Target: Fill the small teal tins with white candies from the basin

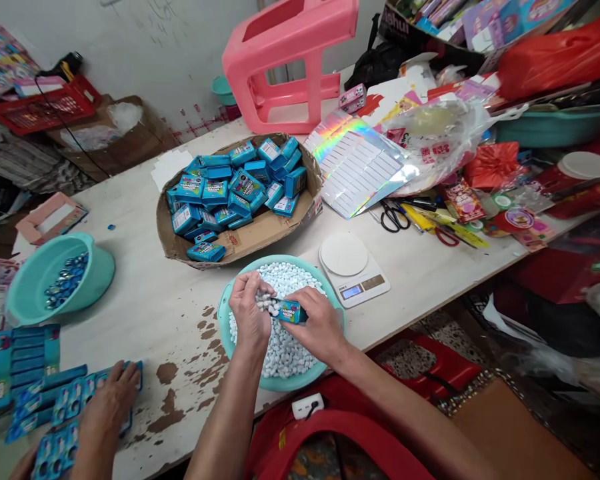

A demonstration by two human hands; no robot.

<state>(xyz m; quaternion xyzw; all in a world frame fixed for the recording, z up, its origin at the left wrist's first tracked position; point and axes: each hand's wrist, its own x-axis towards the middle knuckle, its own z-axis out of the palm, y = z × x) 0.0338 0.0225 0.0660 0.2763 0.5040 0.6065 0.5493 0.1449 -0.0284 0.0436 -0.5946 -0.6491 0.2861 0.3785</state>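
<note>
Holding one blue box (289,311) over one basin (223,319), right fingers (305,307) closed on it, left fingers (261,291) cupping pellets (269,305)

A pale wall (145,60) rises behind the whitish table (180,300).

"CARAMELO" on blue bx (291,312), "shul" on ctn (405,32)

The scale (354,268) lies right of the basin (341,320) (boxes (245,183) in the carton (240,250) behind).
</note>
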